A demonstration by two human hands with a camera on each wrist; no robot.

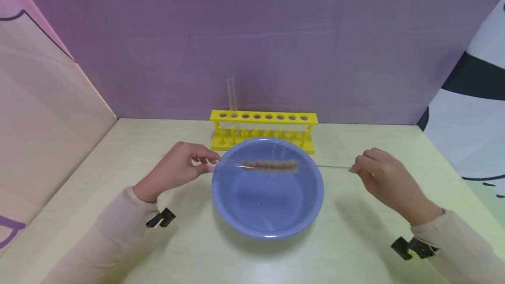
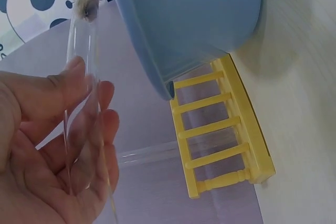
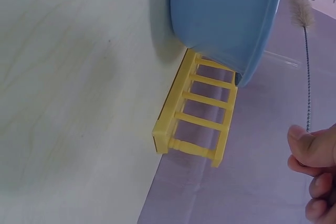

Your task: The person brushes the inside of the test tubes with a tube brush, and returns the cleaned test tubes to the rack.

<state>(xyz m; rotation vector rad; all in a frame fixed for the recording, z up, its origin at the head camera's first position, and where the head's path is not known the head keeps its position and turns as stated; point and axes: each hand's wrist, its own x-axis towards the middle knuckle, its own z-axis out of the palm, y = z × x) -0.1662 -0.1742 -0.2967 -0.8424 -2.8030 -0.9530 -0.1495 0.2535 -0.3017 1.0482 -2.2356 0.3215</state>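
Observation:
Over the blue basin (image 1: 268, 230), my left hand (image 1: 183, 168) grips a clear glass test tube (image 2: 84, 40) lying almost level. The tan bristles of a test tube brush (image 1: 272, 166) line up with the tube, their tip at or inside it; how far in, I cannot tell. My right hand (image 1: 388, 183) pinches the end of the brush's thin twisted wire handle (image 3: 308, 82) between thumb and fingers, to the right of the basin. In the left wrist view, the left fingers (image 2: 108, 124) wrap around the tube.
Behind the basin stands a yellow test tube rack (image 1: 264, 117) with a row of holes and pegs. Another clear tube (image 1: 232, 93) stands upright toward its left end. A purple backdrop (image 1: 276, 47) rises at the table's (image 1: 158, 135) far edge.

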